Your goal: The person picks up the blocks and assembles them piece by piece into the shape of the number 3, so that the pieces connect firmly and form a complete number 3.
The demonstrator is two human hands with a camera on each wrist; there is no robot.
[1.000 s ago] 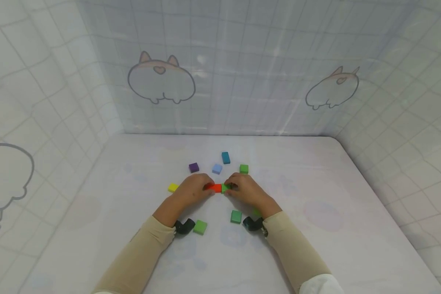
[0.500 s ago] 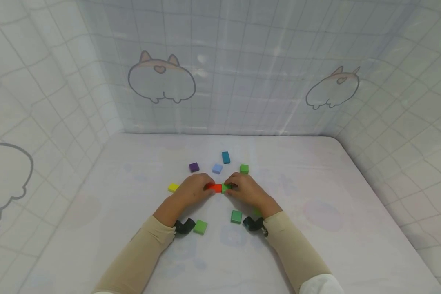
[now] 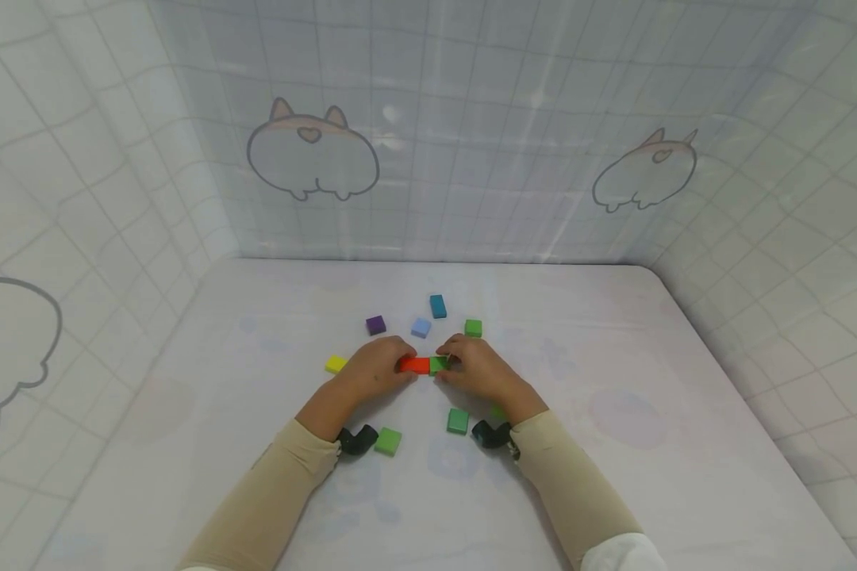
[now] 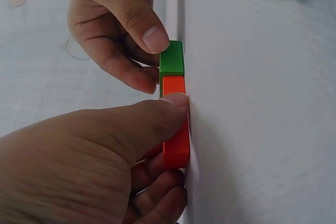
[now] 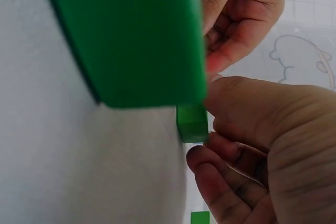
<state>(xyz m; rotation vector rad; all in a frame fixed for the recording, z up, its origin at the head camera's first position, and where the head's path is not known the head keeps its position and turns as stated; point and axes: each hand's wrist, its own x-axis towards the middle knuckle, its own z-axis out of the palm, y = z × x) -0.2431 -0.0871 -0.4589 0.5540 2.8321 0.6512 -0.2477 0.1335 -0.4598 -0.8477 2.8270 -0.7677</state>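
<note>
A red block (image 3: pixel 416 365) and a green block (image 3: pixel 438 365) lie end to end on the white table, touching in the left wrist view. My left hand (image 3: pixel 374 369) pinches the red block, its thumb across one face and the fingers behind. My right hand (image 3: pixel 480 369) pinches the green block between thumb and fingers. Seen from the left wrist, the red block (image 4: pixel 176 142) shows below the left thumb and the green block (image 4: pixel 171 59) sits by the right thumb. In the right wrist view a nearer green block (image 5: pixel 131 40) hides part of the held pieces.
Beyond the hands lie purple (image 3: pixel 375 325), light blue (image 3: pixel 420 327), teal (image 3: pixel 438 306) and green (image 3: pixel 474 327) blocks. A yellow block (image 3: pixel 336 364) is left of the left hand. Closer in are a light green block (image 3: pixel 388 441) and a darker green block (image 3: pixel 458 421). Black wrist cameras (image 3: pixel 358 439) sit beside both sleeves.
</note>
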